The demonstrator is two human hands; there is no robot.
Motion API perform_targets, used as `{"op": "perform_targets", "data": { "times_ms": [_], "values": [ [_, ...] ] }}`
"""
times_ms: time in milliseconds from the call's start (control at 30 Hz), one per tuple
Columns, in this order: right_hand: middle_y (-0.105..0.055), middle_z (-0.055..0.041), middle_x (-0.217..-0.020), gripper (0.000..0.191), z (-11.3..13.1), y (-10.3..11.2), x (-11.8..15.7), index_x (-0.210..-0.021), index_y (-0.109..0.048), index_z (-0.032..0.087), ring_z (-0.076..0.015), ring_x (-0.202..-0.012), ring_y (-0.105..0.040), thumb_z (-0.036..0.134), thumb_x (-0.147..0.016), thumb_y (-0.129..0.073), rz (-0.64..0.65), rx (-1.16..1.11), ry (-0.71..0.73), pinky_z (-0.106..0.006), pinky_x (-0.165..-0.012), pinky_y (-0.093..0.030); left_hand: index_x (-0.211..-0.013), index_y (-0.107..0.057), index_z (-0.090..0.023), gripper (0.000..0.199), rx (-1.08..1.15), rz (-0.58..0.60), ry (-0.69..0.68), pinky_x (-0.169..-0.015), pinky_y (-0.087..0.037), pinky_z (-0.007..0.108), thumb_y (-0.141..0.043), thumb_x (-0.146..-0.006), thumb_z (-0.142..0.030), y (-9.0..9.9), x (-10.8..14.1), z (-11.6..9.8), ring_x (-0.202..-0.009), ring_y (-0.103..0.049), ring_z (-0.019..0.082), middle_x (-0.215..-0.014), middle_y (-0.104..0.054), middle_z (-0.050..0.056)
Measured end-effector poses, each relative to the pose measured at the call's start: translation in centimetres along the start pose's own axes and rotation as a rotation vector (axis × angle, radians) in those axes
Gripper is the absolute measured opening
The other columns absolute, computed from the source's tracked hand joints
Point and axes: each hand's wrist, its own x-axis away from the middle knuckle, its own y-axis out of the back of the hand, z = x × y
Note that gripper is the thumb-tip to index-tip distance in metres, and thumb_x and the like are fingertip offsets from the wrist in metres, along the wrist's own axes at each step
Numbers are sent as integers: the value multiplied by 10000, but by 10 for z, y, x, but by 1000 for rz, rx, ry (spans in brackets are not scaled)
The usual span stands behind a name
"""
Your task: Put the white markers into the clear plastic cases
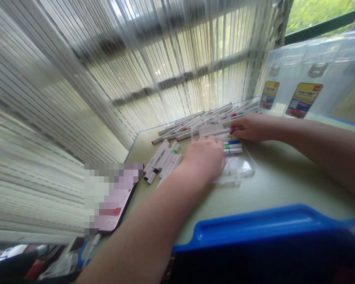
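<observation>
Left hand (206, 155) palm down, fingers curled (tips hidden); right hand (246, 127) with fingertips pinched; both forearms (301, 136) bare, outstretched.

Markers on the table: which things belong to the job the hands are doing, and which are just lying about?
Seem part of the job:
right hand, fingers on a purple-ended marker
left hand, by the clear case
row of markers
pile of markers

Probably just lying about:
pink phone or tablet
white cable
big clear box
</observation>
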Motion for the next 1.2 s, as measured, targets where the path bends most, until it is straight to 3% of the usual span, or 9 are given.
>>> {"op": "perform_targets", "data": {
  "times_ms": [367,1200],
  "values": [
    [-678,-121,-845,337,0,-1,0,-933,-650,166,-230,-717,-586,314,-830,-366,-1,0,-10,-303,-620,-368,-1071,-582,-162,310,-2,6,0,-753,-507,356,-446,-871,-356,0,-1,0,-983,-579,253,-1042,-598,110],
    [-667,-84,-799,290,-1,-1,-1,-907,-636,189,-189,-661,-567,321,-827,-389,-3,-6,-17,-272,-593,-366,-1069,-577,-166,304,-5,2,2,-759,-506,353,-447,-871,-357,0,0,0,-989,-572,251,-1044,-595,106]
  ]
}}
